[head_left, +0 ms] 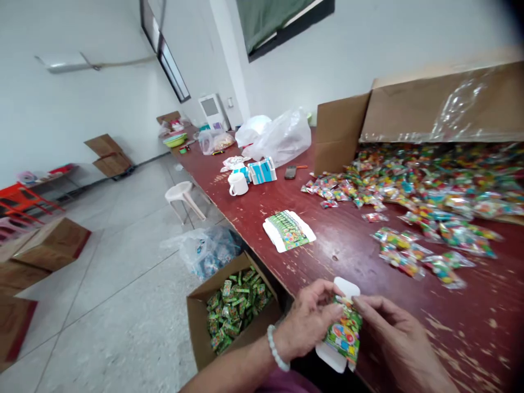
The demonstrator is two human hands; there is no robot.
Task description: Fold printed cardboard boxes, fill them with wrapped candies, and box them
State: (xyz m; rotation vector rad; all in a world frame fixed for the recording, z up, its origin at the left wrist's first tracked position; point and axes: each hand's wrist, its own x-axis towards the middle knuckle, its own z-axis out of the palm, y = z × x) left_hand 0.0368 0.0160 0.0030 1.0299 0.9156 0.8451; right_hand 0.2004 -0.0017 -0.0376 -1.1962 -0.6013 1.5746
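Observation:
A small green printed candy box (343, 332), its white end flaps unfolded, is held between my two hands at the table's near edge. My left hand (313, 316), with a pale bead bracelet at the wrist, grips its left side between thumb and fingers. On the right side, my right hand (399, 335) pinches the box near its upper flap. Farther up the table lies a stack of flat box blanks (289, 230) with the same green print. To the right are loose clear candy packets (403, 254), spilling from a big heap.
A large cardboard carton (344, 128) lies open on the red table (262, 240), full of packets. Below the edge stands a carton (196, 322) of green boxes. A white mug (238, 184), a plastic bag (282, 136) and a white stool (180, 192) are farther off.

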